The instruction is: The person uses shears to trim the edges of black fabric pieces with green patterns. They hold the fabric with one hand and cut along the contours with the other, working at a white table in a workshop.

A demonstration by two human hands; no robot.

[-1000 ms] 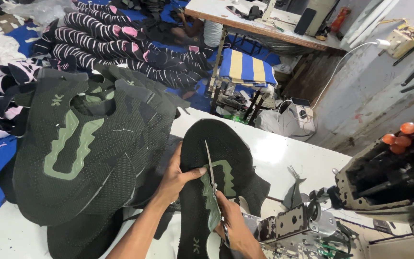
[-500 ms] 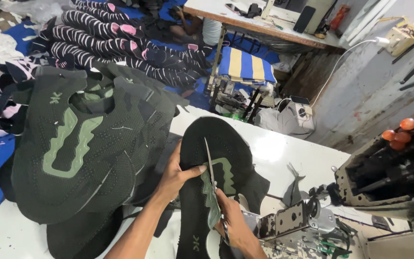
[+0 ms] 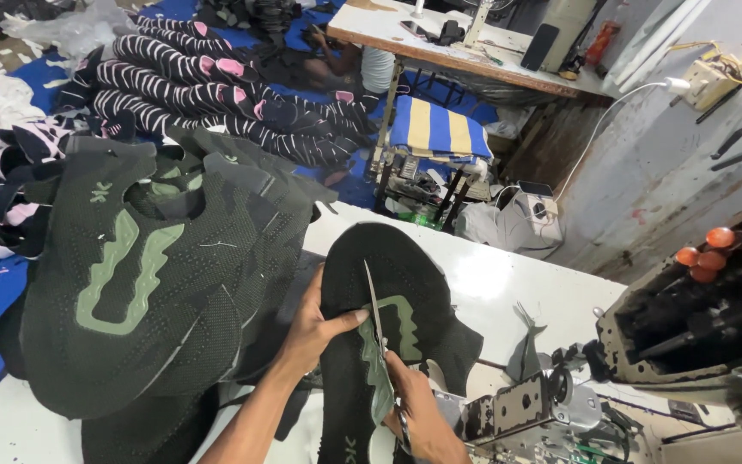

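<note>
head view: left hand [image 3: 318, 331] grips black knit piece [image 3: 405, 292]; right hand [image 3: 418, 417] holds scissors [image 3: 376, 309], handles hidden, wrist cut off.

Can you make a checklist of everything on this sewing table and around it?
Surface: white table, mostly covered on the left.
Job's things: black knit piece with green marking, held up; scissors cutting along the green part.
Clutter: pile of black pieces at left; sewing machine at right.
Hands: left hand grips the piece's edge; right hand works the scissors.
Cables: white cable on the wall, running to a socket box.
Surroundings: striped pieces on a blue floor; striped stool; second table behind.
</note>
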